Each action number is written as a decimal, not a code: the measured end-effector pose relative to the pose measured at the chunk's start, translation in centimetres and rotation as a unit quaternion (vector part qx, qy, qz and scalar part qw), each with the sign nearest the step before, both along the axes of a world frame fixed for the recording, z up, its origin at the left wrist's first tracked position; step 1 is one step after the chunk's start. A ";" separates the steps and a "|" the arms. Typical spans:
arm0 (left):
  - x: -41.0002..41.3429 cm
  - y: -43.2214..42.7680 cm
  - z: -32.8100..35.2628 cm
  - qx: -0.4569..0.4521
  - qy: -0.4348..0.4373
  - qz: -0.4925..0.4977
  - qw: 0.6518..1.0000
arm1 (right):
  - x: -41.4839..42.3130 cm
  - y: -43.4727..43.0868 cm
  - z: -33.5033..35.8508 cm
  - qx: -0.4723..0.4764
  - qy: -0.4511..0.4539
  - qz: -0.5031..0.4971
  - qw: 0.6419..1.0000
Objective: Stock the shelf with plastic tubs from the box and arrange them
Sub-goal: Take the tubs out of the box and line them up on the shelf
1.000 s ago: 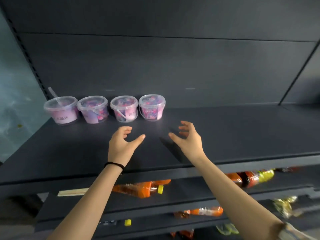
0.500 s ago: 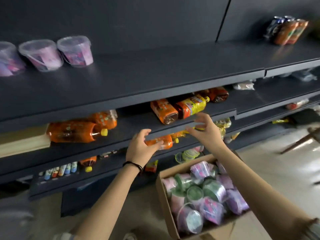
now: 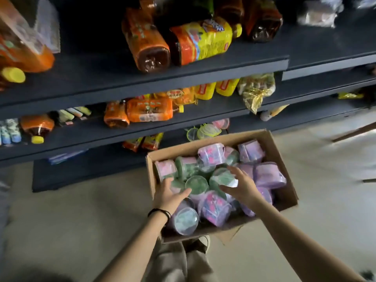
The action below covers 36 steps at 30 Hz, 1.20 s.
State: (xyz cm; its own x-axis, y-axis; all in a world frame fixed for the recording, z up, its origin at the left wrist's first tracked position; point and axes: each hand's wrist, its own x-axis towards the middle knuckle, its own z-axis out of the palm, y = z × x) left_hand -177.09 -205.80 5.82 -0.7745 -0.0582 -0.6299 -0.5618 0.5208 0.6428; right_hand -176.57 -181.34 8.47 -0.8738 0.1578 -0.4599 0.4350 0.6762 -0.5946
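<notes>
A dark shelving unit [image 3: 91, 74] filled the far and left part of the view, its shelves stepping down toward a pale floor [image 3: 71, 210]. On that floor, near the foot of the shelving and right of centre, stood an open cardboard box [image 3: 203, 144]. Orange-labelled bottles [image 3: 146, 43] and a yellow-labelled bottle [image 3: 203, 41] lay on their sides on the far shelf, and more orange bottles lay on the shelf below. A crumpled gold foil packet [image 3: 256, 92] hung over that lower shelf's edge to the right.

The plastic tubs were all in the box, heaped and tilted every way. Purple tubs [image 3: 268, 176] were at the right, green tubs in the middle and a pink tub at the far left corner. A clear-lidded tub [image 3: 186, 218] lay on its side at the near left corner, just beside a pink-patterned tub [image 3: 215, 206].

Both hands were over the box. The left hand [image 3: 169, 195] had its fingers spread and straight, thumb stretched toward a green-lidded tub [image 3: 197, 184], gripping nothing. The right hand [image 3: 242, 186] hovered opposite with fingers likewise splayed above a green tub, holding nothing. Whether either touched a tub could not be told.

A black wristband [image 3: 159, 212] circled the left wrist, and a shoe [image 3: 204, 242] showed at the box's near edge.
</notes>
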 end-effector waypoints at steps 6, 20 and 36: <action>-1.2 4.8 -8.5 -0.035 -0.048 -0.011 0.998 | -1.2 2.6 -9.0 0.044 -0.046 0.016 0.998; -2.9 8.6 -14.4 -0.142 -0.075 -0.122 0.980 | -0.9 3.8 -14.3 0.106 -0.055 0.030 0.992; -5.9 3.6 -11.9 0.030 -0.066 0.022 0.997 | -3.6 0.8 -14.8 -0.057 -0.123 -0.206 0.969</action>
